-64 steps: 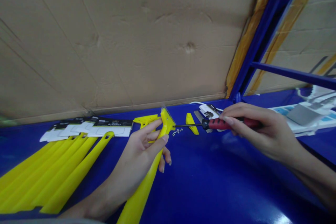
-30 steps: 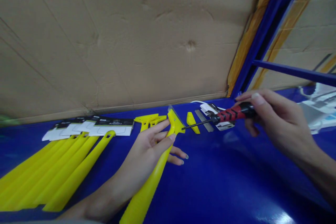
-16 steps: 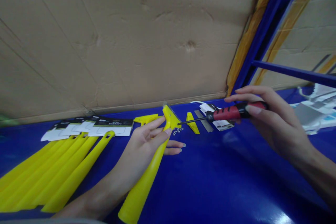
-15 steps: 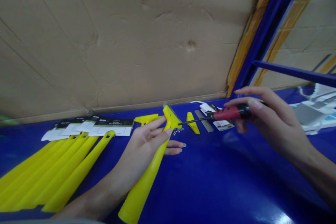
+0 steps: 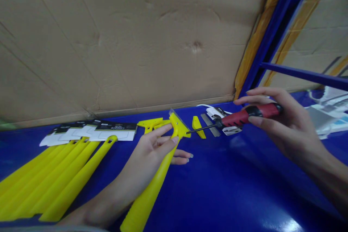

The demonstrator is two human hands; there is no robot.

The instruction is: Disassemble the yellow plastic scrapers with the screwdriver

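Observation:
My left hand (image 5: pixel 152 152) is closed around the neck of a yellow scraper (image 5: pixel 152 188), its head pointing up and away from me. A clear strip runs along the edge of that head. In my right hand (image 5: pixel 290 127) a red and black screwdriver (image 5: pixel 236 117) lies between thumb and fingers. Its tip meets the right end of the scraper head, where a screw seems to sit. Right of the head lie a loose yellow plate (image 5: pixel 199 127) and a grey metal blade (image 5: pixel 210 125).
Several yellow handles (image 5: pixel 67 174) lie side by side at left, with black-and-white cards (image 5: pixel 108 130) behind them. Yellow scraper heads (image 5: pixel 149 123) rest beyond my left hand. White packets (image 5: pixel 230 129) lie behind the screwdriver. A cardboard wall (image 5: pixel 136 43) and blue frame (image 5: pixel 272 36) bound the blue table (image 5: pixel 217 188).
The scraper head has turned slightly and now covers the small screws seen beside it before. My right-hand fingers have shifted on the screwdriver, baring more of its handle.

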